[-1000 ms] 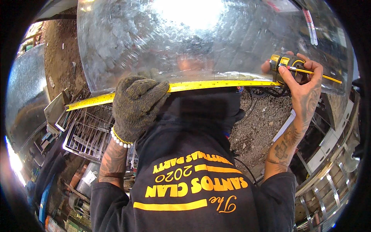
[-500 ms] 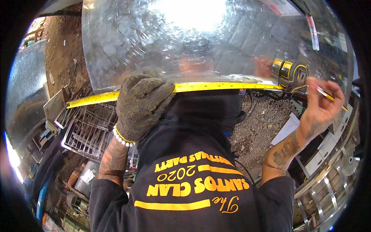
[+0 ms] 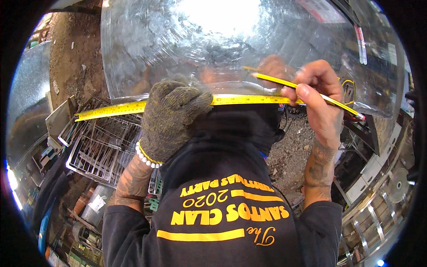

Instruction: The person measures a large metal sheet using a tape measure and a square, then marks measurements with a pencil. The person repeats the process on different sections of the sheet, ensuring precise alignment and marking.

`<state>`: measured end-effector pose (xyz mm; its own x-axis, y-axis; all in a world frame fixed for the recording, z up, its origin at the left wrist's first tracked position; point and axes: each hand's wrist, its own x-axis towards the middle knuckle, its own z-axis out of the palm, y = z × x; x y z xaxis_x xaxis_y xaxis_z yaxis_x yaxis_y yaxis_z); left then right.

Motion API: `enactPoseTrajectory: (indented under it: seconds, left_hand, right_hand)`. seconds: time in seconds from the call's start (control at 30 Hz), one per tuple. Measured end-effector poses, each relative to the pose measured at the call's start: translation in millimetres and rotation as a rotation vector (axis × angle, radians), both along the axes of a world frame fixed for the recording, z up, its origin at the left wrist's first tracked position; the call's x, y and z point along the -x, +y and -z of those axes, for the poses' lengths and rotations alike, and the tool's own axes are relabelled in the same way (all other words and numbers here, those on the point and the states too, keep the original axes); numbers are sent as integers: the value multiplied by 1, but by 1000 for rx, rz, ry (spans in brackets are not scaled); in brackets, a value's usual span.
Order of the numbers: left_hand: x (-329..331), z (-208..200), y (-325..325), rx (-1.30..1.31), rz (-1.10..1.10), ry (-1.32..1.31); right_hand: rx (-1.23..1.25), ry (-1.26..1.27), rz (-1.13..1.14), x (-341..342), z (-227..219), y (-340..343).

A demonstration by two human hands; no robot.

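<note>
A yellow tape measure blade [image 3: 249, 100] runs along the near edge of a shiny metal sheet [image 3: 178, 58], its left end jutting past the sheet. My left hand [image 3: 171, 118], in a dark knitted glove, is closed over the blade and presses it at the sheet's edge. Between the fingers of my bare right hand [image 3: 322, 95] is a yellow-and-black pencil [image 3: 284, 82], its point toward the left above the sheet and the eraser end toward the right. Behind that hand the tape's case [image 3: 349, 91] is mostly hidden.
A wire rack [image 3: 100, 149] stands below the sheet on the left. Gravel ground [image 3: 289, 147] shows between my body and right arm. Metal frames with crossbars [image 3: 371, 218] lie at the lower right, and a blue pipe [image 3: 43, 231] is at the lower left.
My right hand has moved left from beyond the tape case with the pencil, which now points left over the sheet. My gloved left hand has shifted slightly right along the blade.
</note>
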<state>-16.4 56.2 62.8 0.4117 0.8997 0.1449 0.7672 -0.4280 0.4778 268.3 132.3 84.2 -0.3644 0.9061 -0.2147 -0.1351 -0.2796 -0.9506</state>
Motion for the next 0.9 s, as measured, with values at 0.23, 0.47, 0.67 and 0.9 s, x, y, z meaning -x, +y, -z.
enactPoseTrajectory:
  seconds: [0.23,0.47,0.67,0.9]
  left_hand:
    - [1,-1,1,19,14,16]
    - [2,1,-1,28,5,27]
    - [3,-2,-1,59,7,31]
    - [5,4,-2,25,25,-21]
  right_hand:
    - [-56,-311,-200,6,2,4]
    - [-190,-431,-278,7,9,5]
    - [-187,-427,-259,11,10,4]
    - [-128,-441,-271,22,4,1]
